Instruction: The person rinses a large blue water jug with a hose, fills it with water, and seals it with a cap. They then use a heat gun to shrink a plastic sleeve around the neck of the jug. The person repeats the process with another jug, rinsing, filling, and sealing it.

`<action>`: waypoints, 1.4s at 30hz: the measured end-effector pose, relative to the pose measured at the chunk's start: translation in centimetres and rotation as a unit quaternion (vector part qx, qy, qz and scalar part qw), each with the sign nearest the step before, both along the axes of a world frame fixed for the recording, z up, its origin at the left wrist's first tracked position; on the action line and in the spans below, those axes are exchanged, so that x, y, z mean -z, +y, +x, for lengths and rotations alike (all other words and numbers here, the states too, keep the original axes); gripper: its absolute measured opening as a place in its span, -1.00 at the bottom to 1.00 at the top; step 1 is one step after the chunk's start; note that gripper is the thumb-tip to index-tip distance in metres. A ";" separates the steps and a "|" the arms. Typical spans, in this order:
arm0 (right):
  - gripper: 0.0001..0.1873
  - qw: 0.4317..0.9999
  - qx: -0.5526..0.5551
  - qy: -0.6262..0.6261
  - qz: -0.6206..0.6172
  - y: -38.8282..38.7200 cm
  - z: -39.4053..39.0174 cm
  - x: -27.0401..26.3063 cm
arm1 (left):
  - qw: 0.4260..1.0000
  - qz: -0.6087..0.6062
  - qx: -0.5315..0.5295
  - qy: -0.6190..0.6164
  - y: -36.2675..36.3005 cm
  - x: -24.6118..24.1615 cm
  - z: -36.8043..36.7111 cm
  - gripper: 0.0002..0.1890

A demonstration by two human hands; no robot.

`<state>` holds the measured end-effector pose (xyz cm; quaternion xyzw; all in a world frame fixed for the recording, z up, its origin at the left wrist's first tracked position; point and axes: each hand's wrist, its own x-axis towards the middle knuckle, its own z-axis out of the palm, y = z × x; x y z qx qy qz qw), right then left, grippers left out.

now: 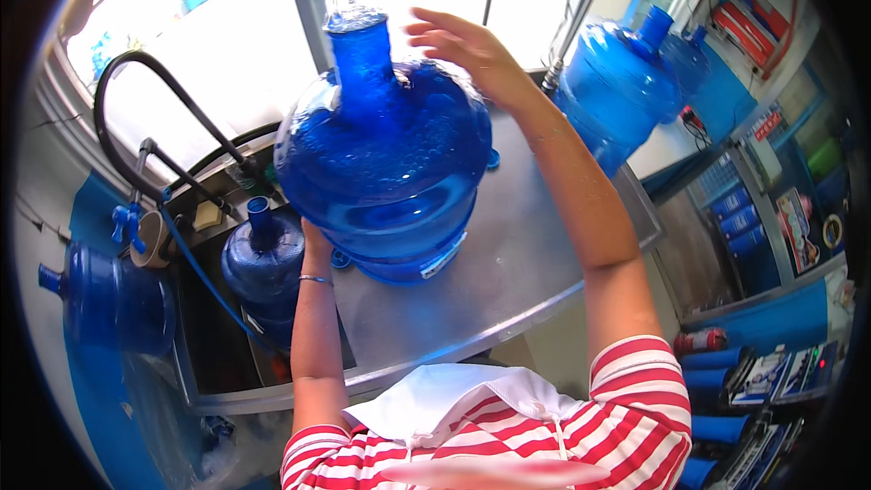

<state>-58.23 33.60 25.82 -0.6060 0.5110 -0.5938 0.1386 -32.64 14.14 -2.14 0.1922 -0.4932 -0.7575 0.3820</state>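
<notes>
A large blue water jug (388, 170), filled with bubbly water, stands upright on the steel counter. Bright water brims at the mouth of its neck (364, 58), and a clear stream seems to come down there, though glare blurs it. My right hand (456, 44) is raised just right of the neck, fingers apart, holding nothing. Low on the jug's left side is my left hand (314, 235); its fingers are hidden behind the jug, so its grip cannot be told. Blue caps lie on the counter, one (341, 258) beside my left wrist, another (493, 159) right of the jug.
A smaller-looking blue jug (264, 265) stands in the sink (211, 327) at left, near a black curved hose (146, 58) and a blue valve (128, 226). Another jug (116, 299) lies sideways farther left. More jugs (616, 82) stand beyond my right arm. The steel counter's front edge (476, 344) faces me.
</notes>
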 end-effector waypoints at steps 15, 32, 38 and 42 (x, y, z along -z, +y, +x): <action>-0.08 0.993 0.019 0.119 0.020 6.7 8.4 -3.4 | 0.995 0.082 -0.030 -0.044 11.7 -5.0 4.2 -0.41; -0.31 0.989 0.096 -0.047 0.099 33.7 -12.5 -4.3 | 0.974 0.090 0.205 -0.028 38.5 -8.9 -19.2 -0.38; -0.15 0.988 0.077 -0.083 0.104 41.4 -19.0 -3.7 | 0.925 -0.271 0.267 -0.016 36.5 -2.4 -25.7 -0.53; -0.08 0.976 0.149 -0.092 0.132 43.9 -19.9 -4.3 | 0.707 -0.601 -0.096 -0.360 23.7 3.2 -29.9 -0.54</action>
